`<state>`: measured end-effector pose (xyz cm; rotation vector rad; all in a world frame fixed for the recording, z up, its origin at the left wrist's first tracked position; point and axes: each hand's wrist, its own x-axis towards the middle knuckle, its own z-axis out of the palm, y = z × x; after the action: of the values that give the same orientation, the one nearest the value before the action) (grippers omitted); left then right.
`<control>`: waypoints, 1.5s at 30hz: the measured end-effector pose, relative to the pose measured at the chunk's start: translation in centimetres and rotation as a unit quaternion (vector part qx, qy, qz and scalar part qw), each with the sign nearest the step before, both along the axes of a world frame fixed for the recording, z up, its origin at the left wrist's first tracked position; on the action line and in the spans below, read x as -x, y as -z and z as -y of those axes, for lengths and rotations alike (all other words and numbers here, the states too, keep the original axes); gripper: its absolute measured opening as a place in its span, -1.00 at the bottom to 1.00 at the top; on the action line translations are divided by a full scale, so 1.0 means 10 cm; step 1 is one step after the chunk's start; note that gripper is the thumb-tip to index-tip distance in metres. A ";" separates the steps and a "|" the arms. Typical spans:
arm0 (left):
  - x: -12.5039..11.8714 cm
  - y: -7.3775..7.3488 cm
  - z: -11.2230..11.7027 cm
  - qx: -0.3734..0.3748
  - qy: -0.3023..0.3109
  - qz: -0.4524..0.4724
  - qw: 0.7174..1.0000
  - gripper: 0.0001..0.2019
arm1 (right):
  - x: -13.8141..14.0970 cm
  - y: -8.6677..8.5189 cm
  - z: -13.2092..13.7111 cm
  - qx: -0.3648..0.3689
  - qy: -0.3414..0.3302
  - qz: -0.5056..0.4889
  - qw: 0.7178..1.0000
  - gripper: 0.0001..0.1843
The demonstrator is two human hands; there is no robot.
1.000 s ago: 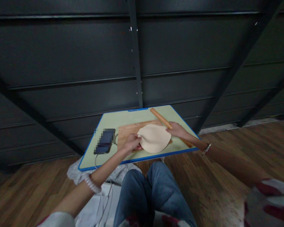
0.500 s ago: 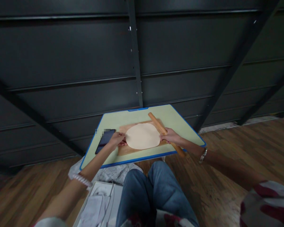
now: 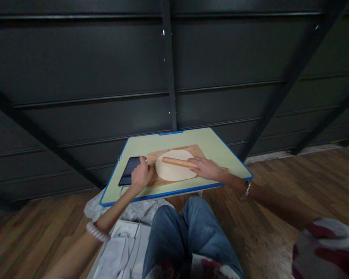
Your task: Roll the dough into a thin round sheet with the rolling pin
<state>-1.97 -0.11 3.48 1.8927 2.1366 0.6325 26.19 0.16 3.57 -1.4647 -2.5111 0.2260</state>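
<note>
A thin, pale, rounded sheet of dough (image 3: 168,172) lies on a wooden board (image 3: 199,150). Across its upper right part slants a wooden rolling pin (image 3: 177,161), its left end over the middle of the sheet. My right hand (image 3: 205,167) grips the pin from above, hiding part of its right half. Between the board's left edge and a dark phone (image 3: 129,170) is my left hand (image 3: 141,175), covering the phone's right edge. Its fingers are loosely bent and apart, and nothing shows in them.
Board and phone rest on a pale green, blue-edged tabletop (image 3: 223,153). A dark panelled wall (image 3: 113,66) rises right behind it. Below left, a white box (image 3: 139,248) holds papers and a cable, beside crumpled plastic (image 3: 95,205). The floor (image 3: 279,217) is wooden.
My left hand has let go of the dough's left edge and shifted left and up toward the phone. My right hand has left the dough's edge and swung the rolling pin leftward across the sheet.
</note>
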 end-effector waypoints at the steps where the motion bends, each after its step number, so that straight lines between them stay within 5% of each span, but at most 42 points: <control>1: -0.02 -0.03 0.05 -0.050 0.020 -0.065 0.996 -0.66 | 0.05 -0.01 0.04 -0.018 -0.020 0.017 0.999 -0.61; 4: -0.16 -0.07 0.20 -0.135 0.146 -0.166 0.966 -0.67 | 0.21 -0.03 0.09 -0.066 -0.072 0.059 0.994 -0.58; 8: -0.34 0.04 0.26 -0.151 0.270 -0.183 0.933 -0.61 | 0.40 -0.02 0.06 -0.111 -0.112 0.091 0.983 -0.62; 14: -0.41 0.34 0.25 -0.109 0.244 -0.180 0.947 -0.49 | 0.46 0.06 0.00 -0.132 -0.128 0.095 0.978 -0.57; 22: -0.56 0.36 0.47 -0.104 0.197 -0.165 0.961 -0.37 | 0.22 0.38 0.06 -0.117 -0.067 -0.010 0.991 -0.50; 26: -0.56 0.32 0.17 -0.068 0.198 -0.148 0.967 -0.28 | 0.23 0.39 -0.18 -0.138 -0.056 0.000 0.989 -0.48; 30: -0.56 0.29 -0.38 -0.017 0.166 -0.135 0.977 -0.29 | 0.36 0.34 -0.66 -0.134 -0.004 0.020 0.991 -0.46; 36: -0.56 0.25 -1.09 0.046 0.196 -0.120 0.972 -0.23 | 0.51 0.25 -1.31 -0.112 0.071 0.015 0.991 -0.45; 45: -0.53 0.08 -1.48 -0.017 0.238 -0.159 0.958 -0.52 | 0.66 0.06 -1.71 -0.146 0.138 0.034 0.979 -0.41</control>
<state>3.31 14.73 2.73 2.5469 1.7168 0.2793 19.59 17.27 3.01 -1.6890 -2.2339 -0.2324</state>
